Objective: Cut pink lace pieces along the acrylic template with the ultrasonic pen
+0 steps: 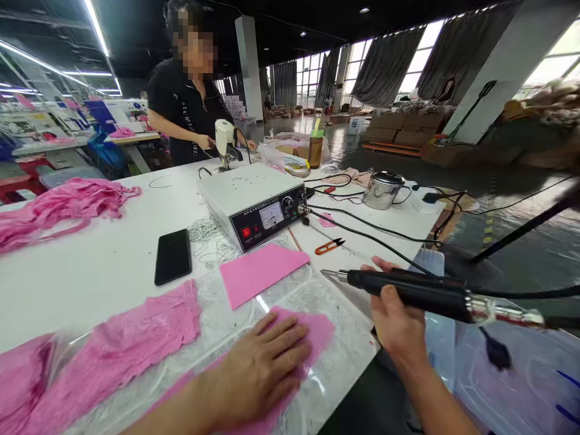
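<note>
My left hand (267,362) lies flat, palm down, on a piece of pink fabric (319,338) spread over a clear plastic sheet (338,386). Held in my right hand (399,326) is a black ultrasonic handpiece (408,290), its thin metal tip pointing left above the table edge. A cable runs from its back end. Just beyond my left hand is a pink rectangular piece (263,272), in front of a white control box (258,205) with a dial and red switch. Orange thread snips (330,246) lie beside the box.
A black phone (173,257) and pink lace cloth (136,332) are on the left. A lidded metal cup (384,190), a brown bottle (316,148) and black cables stand farther back. Across the table, a person (190,103) works at a small machine (224,142). Plastic bins (512,362) sit lower right.
</note>
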### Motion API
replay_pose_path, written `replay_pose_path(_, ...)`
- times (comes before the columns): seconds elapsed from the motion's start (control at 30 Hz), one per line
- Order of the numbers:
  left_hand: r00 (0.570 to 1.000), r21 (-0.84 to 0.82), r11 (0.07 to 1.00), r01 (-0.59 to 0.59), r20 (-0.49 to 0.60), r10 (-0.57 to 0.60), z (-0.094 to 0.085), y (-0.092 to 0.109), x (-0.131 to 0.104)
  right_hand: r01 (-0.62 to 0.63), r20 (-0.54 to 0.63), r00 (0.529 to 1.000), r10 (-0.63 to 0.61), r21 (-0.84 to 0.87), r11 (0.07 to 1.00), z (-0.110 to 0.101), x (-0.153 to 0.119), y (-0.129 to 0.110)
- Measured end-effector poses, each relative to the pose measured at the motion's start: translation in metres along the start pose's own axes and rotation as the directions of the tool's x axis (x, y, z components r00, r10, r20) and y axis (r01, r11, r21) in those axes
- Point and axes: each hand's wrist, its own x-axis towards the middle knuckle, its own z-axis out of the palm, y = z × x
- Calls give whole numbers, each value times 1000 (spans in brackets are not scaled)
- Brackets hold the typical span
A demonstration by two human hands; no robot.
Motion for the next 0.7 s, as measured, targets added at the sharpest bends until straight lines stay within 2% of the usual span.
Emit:
replay_pose_path(0.13,998,-38,999,-15,-69,13,5,-1,-2,107,-28,994,-105,91,990,-2,11,-31)
replay_pose_path(0.27,994,-74,997,-12,-109,4,8,-1,-2,159,91,982,-167,89,983,-4,4,-55)
replay_pose_path(0.4,996,-69,998,0,-85,-6,7,0,-2,126,189,972,-142,94,988,-1,-3,-55)
replay_pose_path(0.7,998,-61,998,-1,-55,-2,4,2,-1,129,247,958,-142,71,989,2,-7,-47)
